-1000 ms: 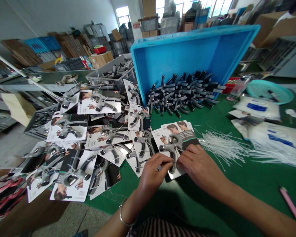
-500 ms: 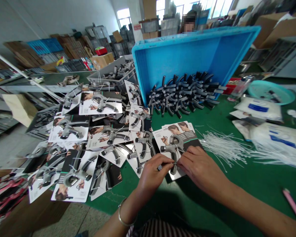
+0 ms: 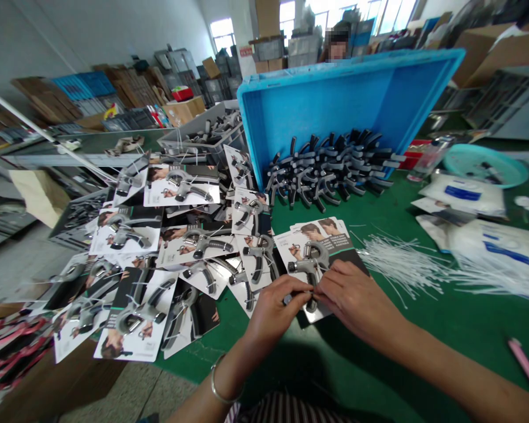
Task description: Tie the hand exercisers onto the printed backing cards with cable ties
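In front of me a grey hand grip strengthener (image 3: 307,267) lies on a printed backing card (image 3: 286,244), near the table's front edge. A thin white cable tie (image 3: 321,265) shows across its handle. My left hand (image 3: 280,305) pinches with thumb and forefinger at the lower handle. Right against it, my right hand (image 3: 346,291) is closed in a pinch at the same spot, over the card's right side. The fingertips nearly meet and mostly hide the tie between them. Further cards lie beneath this one.
Carded hand grips (image 3: 194,244) lie heaped at left. A blue crate (image 3: 317,106) stands tilted behind loose hand grips (image 3: 326,170). Loose cable ties (image 3: 401,264), plastic bags (image 3: 494,244) and a turquoise tray (image 3: 511,173) lie at right. A person (image 3: 337,44) is beyond the crate.
Both hands stay pinched at the handle, with the fingertips shifted very slightly closer together. The whole view has moved a little; the cards and crate otherwise lie as before.
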Demonstrator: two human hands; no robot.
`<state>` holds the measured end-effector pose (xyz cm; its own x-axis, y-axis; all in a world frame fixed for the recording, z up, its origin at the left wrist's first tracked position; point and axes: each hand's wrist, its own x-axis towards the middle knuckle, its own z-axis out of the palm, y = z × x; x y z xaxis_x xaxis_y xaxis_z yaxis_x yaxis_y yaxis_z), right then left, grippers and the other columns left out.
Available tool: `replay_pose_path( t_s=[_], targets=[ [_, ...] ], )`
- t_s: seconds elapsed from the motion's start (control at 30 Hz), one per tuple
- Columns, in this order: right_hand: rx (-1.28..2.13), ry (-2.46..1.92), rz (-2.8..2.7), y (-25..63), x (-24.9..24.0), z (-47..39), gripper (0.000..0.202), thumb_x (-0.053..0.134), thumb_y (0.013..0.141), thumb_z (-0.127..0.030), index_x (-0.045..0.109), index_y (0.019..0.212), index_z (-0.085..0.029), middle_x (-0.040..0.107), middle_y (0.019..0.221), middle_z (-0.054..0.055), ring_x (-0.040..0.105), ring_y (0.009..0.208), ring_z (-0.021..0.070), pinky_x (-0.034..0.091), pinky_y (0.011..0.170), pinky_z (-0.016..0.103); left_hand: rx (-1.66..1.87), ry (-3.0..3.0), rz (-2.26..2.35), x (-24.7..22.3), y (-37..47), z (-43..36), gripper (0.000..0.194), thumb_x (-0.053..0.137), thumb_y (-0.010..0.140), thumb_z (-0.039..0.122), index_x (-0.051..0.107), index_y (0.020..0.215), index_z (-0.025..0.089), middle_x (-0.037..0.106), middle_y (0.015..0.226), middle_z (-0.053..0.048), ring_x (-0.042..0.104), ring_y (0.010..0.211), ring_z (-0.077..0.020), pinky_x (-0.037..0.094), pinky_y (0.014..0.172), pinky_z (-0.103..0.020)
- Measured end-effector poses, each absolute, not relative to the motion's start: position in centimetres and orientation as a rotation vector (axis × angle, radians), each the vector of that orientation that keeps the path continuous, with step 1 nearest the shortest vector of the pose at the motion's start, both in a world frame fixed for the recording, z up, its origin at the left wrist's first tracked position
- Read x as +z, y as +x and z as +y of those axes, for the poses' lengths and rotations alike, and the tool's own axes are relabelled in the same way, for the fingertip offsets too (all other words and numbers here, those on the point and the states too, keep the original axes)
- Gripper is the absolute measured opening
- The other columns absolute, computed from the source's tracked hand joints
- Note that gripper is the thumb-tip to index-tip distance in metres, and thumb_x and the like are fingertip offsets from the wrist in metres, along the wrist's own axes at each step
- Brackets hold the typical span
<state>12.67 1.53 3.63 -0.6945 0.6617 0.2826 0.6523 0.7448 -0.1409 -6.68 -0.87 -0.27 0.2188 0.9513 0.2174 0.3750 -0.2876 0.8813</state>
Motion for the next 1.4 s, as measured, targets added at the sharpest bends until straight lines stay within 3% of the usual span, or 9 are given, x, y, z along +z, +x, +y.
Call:
replay_pose_path(
  t_s=[0.23, 0.5, 0.8, 1.1, 1.4],
  targets=[
    [0.074, -1.005, -2.625, 13.4, 3.6, 1.7, 0.022, 0.051, 0.097, -0.019, 0.067, 0.083, -0.017, 0.065, 0.078, 0.008, 0.049, 0.076, 0.0213, 0.038, 0.071, 0.034, 1.074, 1.724, 1.270, -0.3, -7.0, -1.1, 0.012, 0.066, 0.088, 0.018, 0.075, 0.095, 0.022, 0.073, 0.093, -0.003, 0.067, 0.090, -0.0167, 0.052, 0.085, -0.029],
    [-0.041, -0.986, -2.713, 12.7, 4.1, 1.6, 0.013, 0.058, 0.092, -0.015, 0.066, 0.081, -0.017, 0.066, 0.082, 0.007, 0.049, 0.077, 0.0225, 0.034, 0.070, 0.036, 1.059, 1.833, 1.222, -0.2, -6.5, -1.0, 0.012, 0.065, 0.088, 0.017, 0.074, 0.096, 0.021, 0.073, 0.091, -0.003, 0.067, 0.088, -0.0162, 0.052, 0.084, -0.027],
    [0.102, -0.978, -2.647, 12.7, 3.9, 1.9, 0.019, 0.058, 0.094, -0.020, 0.064, 0.077, -0.015, 0.064, 0.077, 0.006, 0.050, 0.077, 0.0216, 0.038, 0.071, 0.034, 0.989, 1.713, 1.236, -0.1, -7.2, -1.0, 0.008, 0.063, 0.091, 0.022, 0.070, 0.092, 0.019, 0.070, 0.090, -0.003, 0.065, 0.085, -0.0161, 0.050, 0.079, -0.027],
    [0.289, -1.004, -2.567, 12.8, 3.5, 2.0, 0.015, 0.056, 0.096, -0.023, 0.066, 0.087, -0.017, 0.065, 0.082, 0.006, 0.052, 0.082, 0.0224, 0.041, 0.076, 0.035, 0.724, 2.281, 1.317, 2.0, -6.7, -1.1, 0.018, 0.048, 0.097, 0.020, 0.064, 0.089, 0.016, 0.065, 0.086, -0.006, 0.057, 0.084, -0.0205, 0.044, 0.079, -0.035],
    [0.543, -1.037, -2.477, 14.0, 3.4, 1.6, 0.009, 0.058, 0.094, -0.025, 0.065, 0.099, -0.021, 0.066, 0.094, 0.006, 0.052, 0.091, 0.0237, 0.040, 0.081, 0.038, 1.113, 1.944, 1.251, 1.8, -6.3, -2.0, 0.012, 0.056, 0.094, 0.018, 0.062, 0.084, 0.018, 0.063, 0.082, -0.003, 0.058, 0.082, -0.0161, 0.045, 0.078, -0.031]
  ],
)
